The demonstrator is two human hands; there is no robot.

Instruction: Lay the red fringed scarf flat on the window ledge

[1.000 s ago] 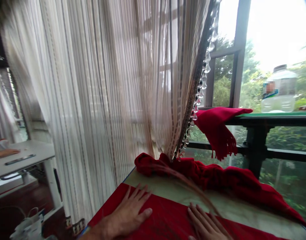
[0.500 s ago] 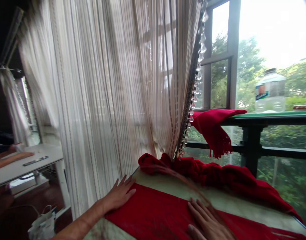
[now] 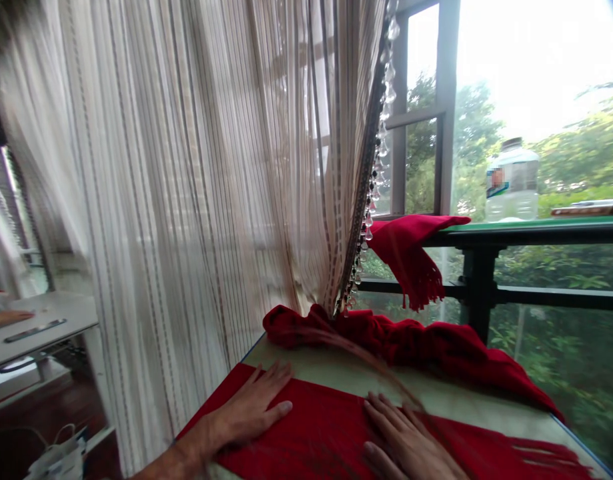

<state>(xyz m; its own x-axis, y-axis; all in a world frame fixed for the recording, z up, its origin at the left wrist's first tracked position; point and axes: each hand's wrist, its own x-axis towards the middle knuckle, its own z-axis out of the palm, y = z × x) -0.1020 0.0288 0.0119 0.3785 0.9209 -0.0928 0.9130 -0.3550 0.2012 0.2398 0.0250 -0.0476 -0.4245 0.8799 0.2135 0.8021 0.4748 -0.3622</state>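
The right hand (image 3: 409,437) lies palm down on a red fringed scarf (image 3: 321,420), its fingers stretched out close together, the thumb apart, gripping nothing. The left hand (image 3: 256,408) presses flat near the scarf's left end, its fingers spread and the thumb pointing right, likewise with nothing in its grasp. The scarf is laid out flat across the pale worktop (image 3: 331,373), its fringe at the right end. Beyond a bare strip, a bunched red cloth (image 3: 386,337) runs along the far edge. A striped sheer curtain (image 3: 186,200) hangs behind, trimmed with clear beads (image 3: 389,87). To the right, another red scarf (image 3: 411,250) drapes over a green-topped ledge (image 3: 526,224) bearing a clear plastic bottle (image 3: 519,190). Farther left, a co-worker's hand (image 3: 9,319) rests on a white table (image 3: 66,310). Trees (image 3: 581,167) stand outside.
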